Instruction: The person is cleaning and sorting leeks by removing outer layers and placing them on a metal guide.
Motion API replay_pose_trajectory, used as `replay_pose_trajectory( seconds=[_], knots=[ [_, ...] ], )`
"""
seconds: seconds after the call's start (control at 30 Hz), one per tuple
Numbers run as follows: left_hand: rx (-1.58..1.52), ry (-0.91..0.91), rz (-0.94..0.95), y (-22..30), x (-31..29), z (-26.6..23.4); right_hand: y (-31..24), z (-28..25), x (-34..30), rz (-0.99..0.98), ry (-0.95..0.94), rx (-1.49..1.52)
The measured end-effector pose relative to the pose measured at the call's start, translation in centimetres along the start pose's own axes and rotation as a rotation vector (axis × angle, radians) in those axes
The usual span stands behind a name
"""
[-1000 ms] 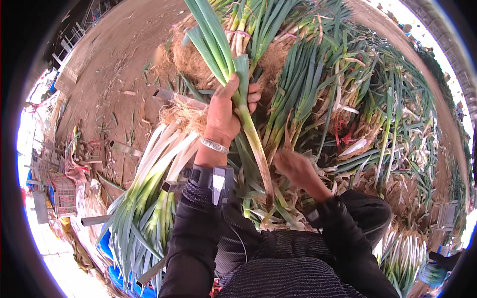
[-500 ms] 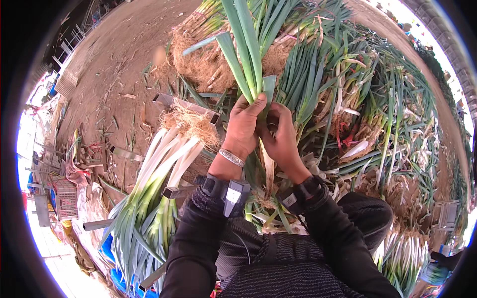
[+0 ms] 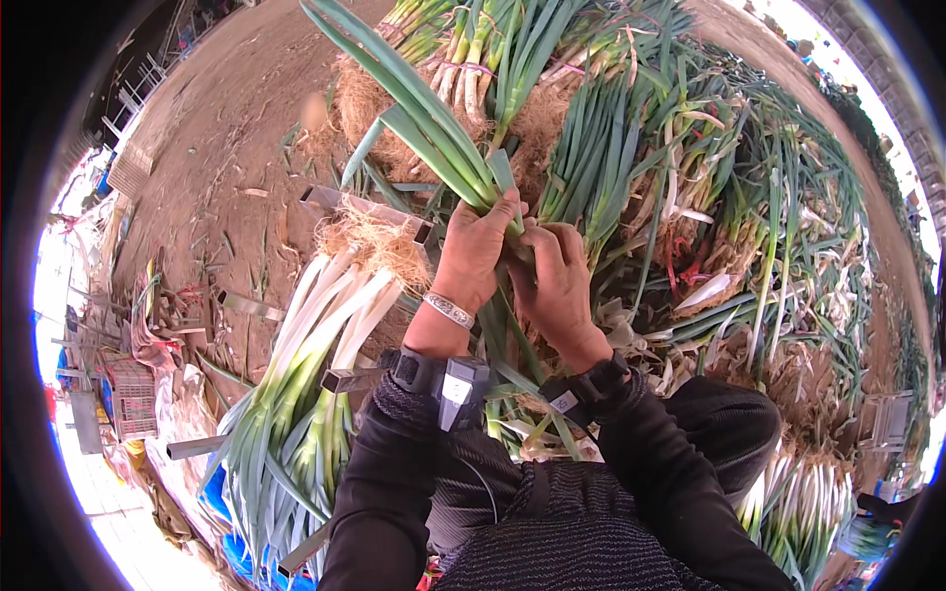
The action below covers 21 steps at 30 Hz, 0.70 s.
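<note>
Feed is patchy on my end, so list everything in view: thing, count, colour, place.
held leek: one, green leaves, gripped by both hands at centre
cleaned leeks: one laid bundle, white stalks and green tops, in a metal frame at left
uncleaned leek pile: many, green with brown roots, top and right
metal frame: one, grey, around the bundle
crate: one, pale red, far left
dirt ground: brown, upper left
left hand: silver bracelet, grips the leek
right hand: black sleeve, fingers on the leek
</note>
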<state>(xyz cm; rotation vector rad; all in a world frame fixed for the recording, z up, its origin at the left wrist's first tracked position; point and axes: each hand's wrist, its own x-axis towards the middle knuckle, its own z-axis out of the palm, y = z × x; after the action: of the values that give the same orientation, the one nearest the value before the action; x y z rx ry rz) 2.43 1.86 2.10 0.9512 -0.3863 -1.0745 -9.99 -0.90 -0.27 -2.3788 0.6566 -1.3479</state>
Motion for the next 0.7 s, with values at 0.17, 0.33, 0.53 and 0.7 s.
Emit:
replay_pose_trajectory(
  seconds=[0.17, 0.33, 0.53, 0.7],
  knots=[
    [0.116, -0.027, 0.006, 0.0, 0.1, 0.0, 0.2, -0.9, 0.2, 0.013, -0.018, 0.019],
    [0.249, 0.009, 0.054, -0.2, -0.1, 0.5, 0.4, -1.2, 0.0, 0.013, -0.095, -0.007],
    [0.424, 0.016, 0.091, -0.3, -0.4, 1.0, 0.5, -1.7, -0.4, -0.030, -0.129, 0.022],
    [0.408, -0.024, 0.066, -0.4, -0.2, 0.8, -1.3, -4.0, -2.4, -0.102, -0.246, 0.078]
  ],
)
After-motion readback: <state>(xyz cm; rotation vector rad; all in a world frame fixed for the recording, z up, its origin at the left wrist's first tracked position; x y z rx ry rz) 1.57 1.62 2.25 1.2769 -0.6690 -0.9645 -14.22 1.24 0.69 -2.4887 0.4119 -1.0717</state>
